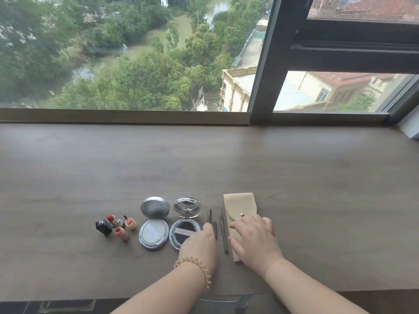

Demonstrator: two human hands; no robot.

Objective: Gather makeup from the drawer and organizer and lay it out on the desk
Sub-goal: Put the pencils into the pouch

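Observation:
Makeup lies in a row on the brown wooden desk. From the left come open lipsticks, a silver cushion compact with its lid up, and a clear-lidded powder compact, also open. Two thin brown pencils lie to the right of them. My left hand rests between the powder compact and the pencils, fingertips touching a short pencil. My right hand lies flat on a beige snap pouch, fingers spread.
A large window with a dark frame runs along the back of the desk, behind a low sill. A white object sits at the far right corner. The desk's front edge lies near my forearms.

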